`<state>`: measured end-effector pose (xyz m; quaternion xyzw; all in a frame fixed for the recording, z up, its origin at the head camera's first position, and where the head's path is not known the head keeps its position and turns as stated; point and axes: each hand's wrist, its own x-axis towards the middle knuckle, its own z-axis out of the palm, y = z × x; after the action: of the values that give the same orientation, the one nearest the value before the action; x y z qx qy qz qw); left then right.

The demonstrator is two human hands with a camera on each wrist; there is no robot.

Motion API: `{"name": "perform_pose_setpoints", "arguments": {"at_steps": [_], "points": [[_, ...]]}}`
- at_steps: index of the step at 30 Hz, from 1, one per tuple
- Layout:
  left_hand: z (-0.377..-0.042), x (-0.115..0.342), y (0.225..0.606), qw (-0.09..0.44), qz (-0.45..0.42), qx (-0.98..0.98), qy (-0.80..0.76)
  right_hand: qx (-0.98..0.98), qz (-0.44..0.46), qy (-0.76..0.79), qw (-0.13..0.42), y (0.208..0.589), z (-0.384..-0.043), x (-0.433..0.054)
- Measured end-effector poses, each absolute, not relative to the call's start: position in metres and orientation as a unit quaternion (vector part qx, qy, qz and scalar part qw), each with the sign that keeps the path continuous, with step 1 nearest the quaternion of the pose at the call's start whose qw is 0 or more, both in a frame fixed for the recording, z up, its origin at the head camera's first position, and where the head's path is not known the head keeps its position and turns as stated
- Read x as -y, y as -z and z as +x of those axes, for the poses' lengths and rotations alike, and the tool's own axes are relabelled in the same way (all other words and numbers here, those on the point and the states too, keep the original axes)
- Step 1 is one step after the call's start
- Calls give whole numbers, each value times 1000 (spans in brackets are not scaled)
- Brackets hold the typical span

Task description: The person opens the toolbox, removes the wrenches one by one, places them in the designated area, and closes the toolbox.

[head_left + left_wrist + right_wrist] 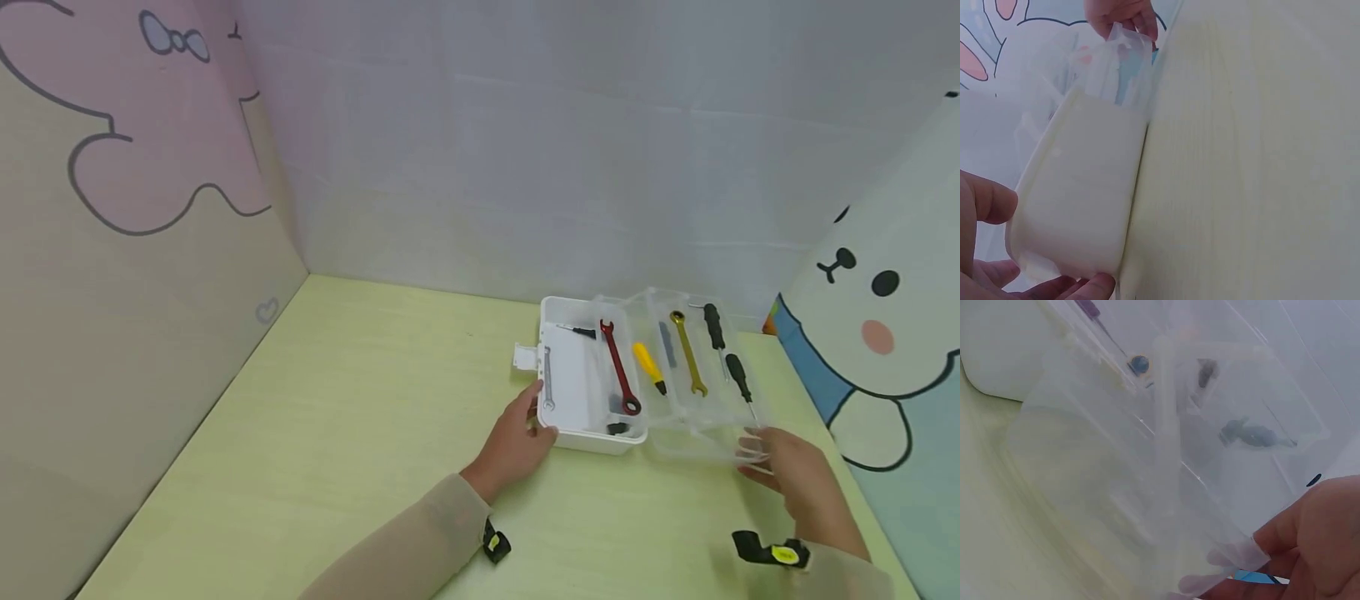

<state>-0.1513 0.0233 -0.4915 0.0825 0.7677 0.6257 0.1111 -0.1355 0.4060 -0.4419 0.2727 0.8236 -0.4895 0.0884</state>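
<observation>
Two hands work at one white toolbox (592, 442) and one clear plastic tray (690, 417), which joins or overlaps the box's right side, on a pale yellow worktop (390, 400). The left hand (517, 443) grips the toolbox's near left corner, thumb up by the rim and fingers lower down. The right hand (795, 467) pinches the clear tray's near right corner between thumb and fingers.

Three wrenches show: a silver one (548, 379) along the box's left wall, just beyond the left hand; a red one (619, 367) over the box's right part; a gold one (687, 350) in the clear tray. Two black-handled screwdrivers (738, 375) lie at the tray's right, the nearer with its tip close to the right hand. One yellow-handled tool (647, 365) sits between the red and gold wrenches, and one small black-handled tool (583, 332) lies near the box's far end. One small dark item (617, 428) lies by the box's near right corner, too small to identify. One latch (524, 358) juts from the box's left side
</observation>
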Motion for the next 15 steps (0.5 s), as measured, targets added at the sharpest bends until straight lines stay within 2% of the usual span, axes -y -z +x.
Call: {"name": "perform_pose_setpoints", "arguments": {"at_steps": [5, 15], "points": [[-152, -21, 493, 109, 88, -766, -628, -836, 257, 468, 125, 447, -132, -412], [-155, -17, 492, 113, 80, -773, -620, -848, 231, 459, 131, 444, -142, -413]]}}
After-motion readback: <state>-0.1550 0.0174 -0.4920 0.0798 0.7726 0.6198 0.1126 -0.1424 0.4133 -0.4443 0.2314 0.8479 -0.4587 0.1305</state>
